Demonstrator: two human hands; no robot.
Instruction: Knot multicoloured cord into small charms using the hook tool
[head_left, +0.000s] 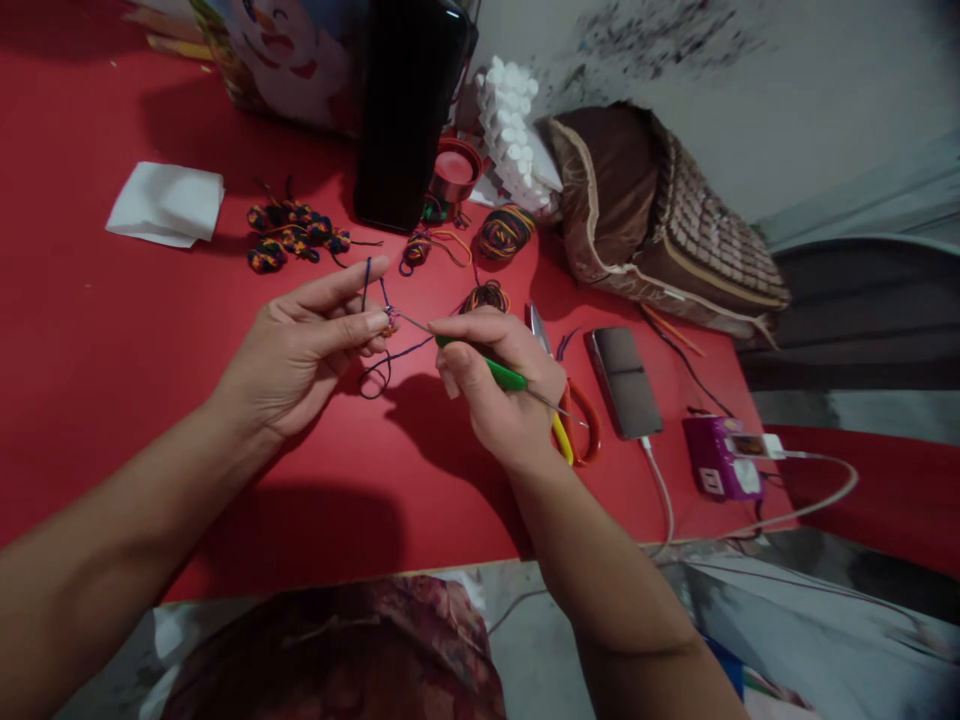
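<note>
My left hand (pixel 315 335) pinches a small crocheted piece (pixel 390 320) between thumb and fingers, with dark blue yarn (pixel 367 280) looped over the raised index finger. In my right hand (pixel 495 385) is a crochet hook with a green grip (pixel 502 375), held like a pen. Its thin metal tip points left and reaches the crocheted piece. A strand of the yarn hangs in a loop below my left fingers and runs toward my right hand. Behind the right hand lies a partly hidden ball of multicoloured yarn (pixel 486 295).
Finished-looking yarn pieces (pixel 296 235), a folded white paper (pixel 166 204) and another yarn ball (pixel 506 232) lie on the red table (pixel 315 510). Scissors (pixel 585 425), a phone (pixel 626 385) on a cable and a purple box (pixel 716 458) are rightward. A dark phone (pixel 409 110) stands behind.
</note>
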